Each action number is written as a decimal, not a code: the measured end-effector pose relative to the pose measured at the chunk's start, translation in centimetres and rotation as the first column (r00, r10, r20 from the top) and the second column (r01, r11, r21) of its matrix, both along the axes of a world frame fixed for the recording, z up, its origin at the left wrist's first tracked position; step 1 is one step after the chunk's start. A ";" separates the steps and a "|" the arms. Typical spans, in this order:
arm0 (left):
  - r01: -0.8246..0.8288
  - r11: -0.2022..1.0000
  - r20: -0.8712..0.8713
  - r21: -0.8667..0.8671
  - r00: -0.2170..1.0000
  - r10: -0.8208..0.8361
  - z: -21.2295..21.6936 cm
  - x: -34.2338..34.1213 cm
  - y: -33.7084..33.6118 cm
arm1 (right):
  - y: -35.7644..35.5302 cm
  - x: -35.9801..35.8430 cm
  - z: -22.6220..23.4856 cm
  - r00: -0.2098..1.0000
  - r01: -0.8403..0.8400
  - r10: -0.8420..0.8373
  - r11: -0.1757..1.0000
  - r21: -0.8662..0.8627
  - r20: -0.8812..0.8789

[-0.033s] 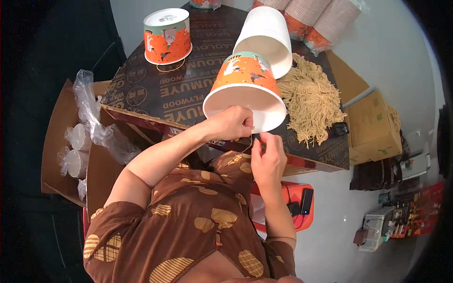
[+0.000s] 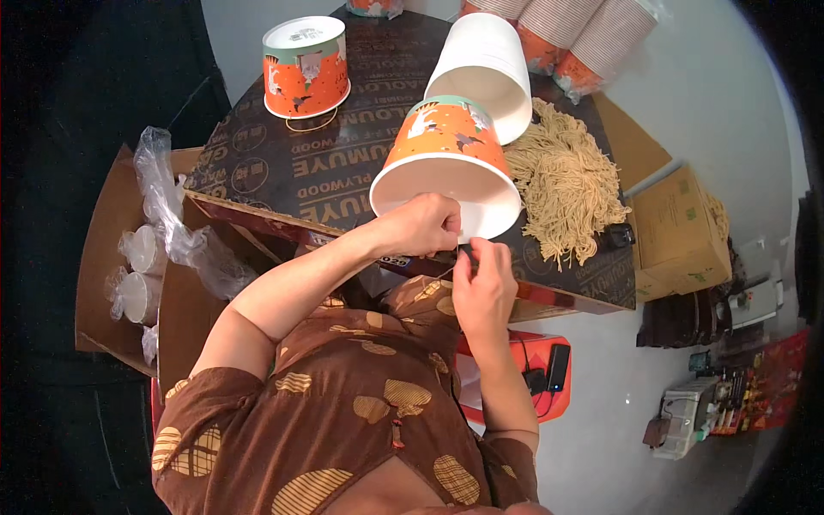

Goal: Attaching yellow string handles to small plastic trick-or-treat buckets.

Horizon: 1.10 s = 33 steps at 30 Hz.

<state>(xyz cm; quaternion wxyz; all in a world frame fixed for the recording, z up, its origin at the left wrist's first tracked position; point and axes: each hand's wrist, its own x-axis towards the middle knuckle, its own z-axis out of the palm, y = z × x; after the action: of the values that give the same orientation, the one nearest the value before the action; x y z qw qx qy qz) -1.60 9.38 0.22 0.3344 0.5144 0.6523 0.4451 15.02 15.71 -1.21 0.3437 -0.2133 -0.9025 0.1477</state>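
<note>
An orange paper bucket (image 2: 446,137) with a green band and white figures lies tipped on its side, its white open mouth facing me at the table's front edge. My left hand (image 2: 425,225) is closed in a pinch in front of the lower rim. Close beside it, my right hand (image 2: 485,279) pinches with thumb and forefinger at the same spot. A thin cord runs between the fingertips, largely hidden by them. To the right of the bucket lies a loose heap of tan cords (image 2: 571,176). Another orange bucket (image 2: 306,73) stands upside down at the far left, a cord loop beneath its rim.
White nested buckets (image 2: 481,64) lie behind the tipped one. Wrapped bucket stacks (image 2: 562,34) rest at the back right. A small black object (image 2: 618,234) sits near the right edge of the dark plywood table (image 2: 343,137). Cardboard boxes (image 2: 682,227) flank the table.
My right hand has shifted slightly up and left, bringing its fingertips against those of my left hand. The left hand and the tipped bucket stay where they were.
</note>
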 end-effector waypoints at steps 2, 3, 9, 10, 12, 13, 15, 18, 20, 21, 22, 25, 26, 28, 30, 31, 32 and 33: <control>-0.008 1.000 -0.001 0.004 1.000 0.008 -0.1 0.1 0.0 | -0.1 -1.0 -0.6 0.999 0.028 -0.030 0.999 0.044 0.039; -0.012 1.000 0.005 0.009 1.000 0.012 -0.4 0.0 0.1 | -0.1 -1.3 -0.6 0.999 0.027 -0.028 0.999 0.045 0.037; -0.031 0.999 0.013 0.026 0.999 0.031 -0.9 -0.1 0.0 | -0.2 -1.8 -1.2 0.992 0.020 -0.039 0.988 0.155 0.123; -0.034 0.998 0.016 0.044 0.999 0.033 -0.9 0.0 0.0 | -0.2 -1.8 -1.4 0.996 0.025 -0.038 0.987 0.162 0.080; -0.051 0.998 0.055 0.029 0.997 0.050 -0.6 0.1 0.1 | -0.4 -1.7 -1.6 0.999 0.031 -0.038 0.985 0.168 0.039; -0.070 0.997 0.092 0.014 0.993 0.068 -0.4 0.2 0.0 | -0.6 -1.7 -1.6 0.999 0.034 -0.038 0.988 0.151 0.024; -0.072 0.997 0.099 0.019 0.993 0.070 -0.6 0.2 0.1 | -1.0 -1.6 -1.4 0.999 0.036 -0.038 0.990 0.134 0.012; -0.080 0.997 0.102 0.017 0.992 0.077 -0.6 0.1 0.0 | -1.3 -1.7 -1.3 0.998 -0.014 0.018 0.997 0.075 -0.058; -0.079 0.997 0.099 0.010 0.992 0.078 -0.5 0.2 0.0 | -1.2 -1.8 -1.4 0.998 -0.015 0.014 1.000 -0.019 -0.066; -0.094 0.995 0.101 0.013 0.991 0.093 -0.3 0.4 0.0 | -1.2 -1.8 -1.3 0.998 -0.015 0.014 1.000 -0.017 -0.068; -0.112 0.994 0.103 0.016 0.989 0.110 -0.3 0.5 -0.1 | -1.2 -1.9 -1.2 0.997 -0.021 0.010 0.988 -0.151 -0.072; -0.121 0.992 0.149 -0.017 0.981 0.123 -0.4 0.2 0.1 | -0.9 -1.9 -0.8 0.992 -0.052 0.012 0.942 -0.331 -0.123; -0.121 0.993 0.147 -0.015 0.982 0.122 -0.6 0.2 0.1 | -0.8 -2.0 -0.8 0.991 -0.064 0.007 0.901 -0.430 -0.133; -0.150 0.989 0.208 -0.001 0.967 0.147 -0.8 0.5 0.2 | -0.9 -2.1 -0.6 0.990 -0.077 0.001 0.849 -0.523 -0.144; -0.174 0.985 0.193 0.013 0.967 0.168 -0.7 0.9 0.2 | -1.1 -2.2 -0.1 0.996 -0.033 -0.015 0.853 -0.520 -0.086; -0.195 0.980 0.181 0.028 0.965 0.187 -0.6 1.1 0.2 | -1.0 -2.3 -0.1 0.996 -0.033 -0.015 0.854 -0.519 -0.088; -0.196 0.980 0.181 0.029 0.966 0.187 -0.8 1.1 0.3 | -0.9 -2.3 -0.1 0.997 -0.022 -0.020 0.865 -0.501 -0.079; -0.199 0.979 0.181 0.041 0.965 0.188 -1.3 1.1 0.4 | -0.8 -2.3 -0.2 0.997 -0.012 -0.025 0.876 -0.483 -0.070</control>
<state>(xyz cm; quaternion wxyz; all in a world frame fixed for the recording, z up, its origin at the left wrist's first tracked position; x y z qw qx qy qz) -0.53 9.82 -1.03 0.3306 0.4163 0.6539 0.5384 12.71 14.96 -1.46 0.3133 -0.2896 -0.8232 0.3746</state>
